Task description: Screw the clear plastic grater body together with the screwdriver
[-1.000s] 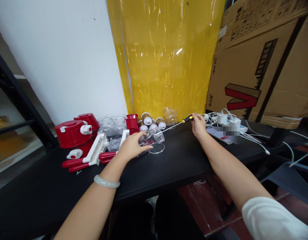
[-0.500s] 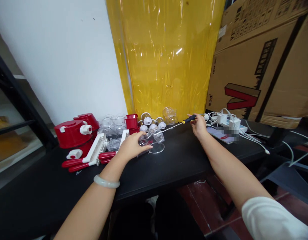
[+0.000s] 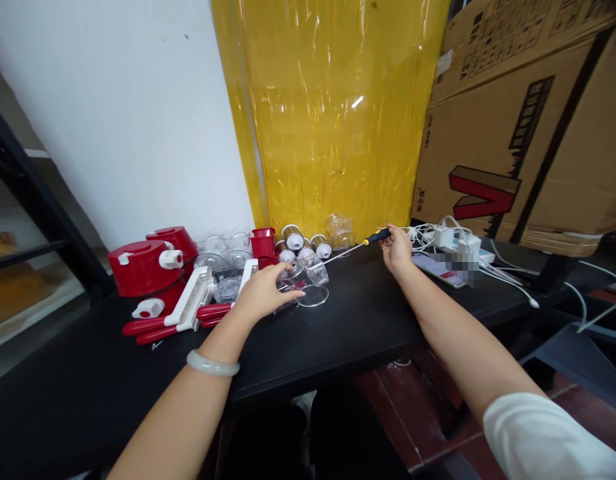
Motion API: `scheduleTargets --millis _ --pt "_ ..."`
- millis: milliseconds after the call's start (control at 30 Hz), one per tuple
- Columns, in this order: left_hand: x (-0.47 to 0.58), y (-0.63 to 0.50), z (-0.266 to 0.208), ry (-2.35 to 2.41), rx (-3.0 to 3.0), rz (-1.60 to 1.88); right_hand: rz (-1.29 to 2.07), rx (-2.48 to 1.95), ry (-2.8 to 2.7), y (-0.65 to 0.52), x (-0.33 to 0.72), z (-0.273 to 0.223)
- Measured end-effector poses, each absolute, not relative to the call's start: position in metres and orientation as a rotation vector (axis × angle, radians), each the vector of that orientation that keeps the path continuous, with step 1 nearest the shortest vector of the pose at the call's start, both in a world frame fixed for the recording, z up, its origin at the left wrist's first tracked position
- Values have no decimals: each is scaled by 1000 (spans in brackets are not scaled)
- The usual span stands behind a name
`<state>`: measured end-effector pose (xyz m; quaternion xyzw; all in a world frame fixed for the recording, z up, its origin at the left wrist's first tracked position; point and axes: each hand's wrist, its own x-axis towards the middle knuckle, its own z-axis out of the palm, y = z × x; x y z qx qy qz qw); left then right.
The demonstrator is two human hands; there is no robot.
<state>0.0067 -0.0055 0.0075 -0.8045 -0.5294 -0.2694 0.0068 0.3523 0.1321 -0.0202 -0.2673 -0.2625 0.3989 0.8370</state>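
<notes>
My left hand [image 3: 265, 291] is curled around a clear plastic part [image 3: 314, 269], with thumb and fingers on its left side. In my right hand [image 3: 398, 249] is a screwdriver [image 3: 377, 236] with a black and yellow handle. Its long metal shaft points left and down, and the tip goes into the clear part, where I cannot see exactly what it touches. A clear ring [image 3: 315, 296] lies on the black table [image 3: 358, 320] just under the part. Left of my left hand are white pieces with red handles [image 3: 151, 327].
Red housings [image 3: 143, 267] with white knobs stand at the left. Clear cups [image 3: 223, 248], a red box [image 3: 263, 244] and several silver-and-white motors [image 3: 293, 237] line the back. A phone [image 3: 441, 270] and white chargers with cables [image 3: 458, 240] lie right, before a large carton [image 3: 508, 147].
My right hand and the screwdriver handle have shifted very slightly to the left. The left hand and the clear part stay in place.
</notes>
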Motion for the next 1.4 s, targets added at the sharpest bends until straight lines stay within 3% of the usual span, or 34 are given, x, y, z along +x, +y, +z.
scheduleTargets --millis 967,1400 --pt "7 -6 8 -1659 -2516 -835 789 -474 -529 133 344 -19" --pt "6 -6 7 -1660 -2511 -832 869 -641 -513 128 351 -17"
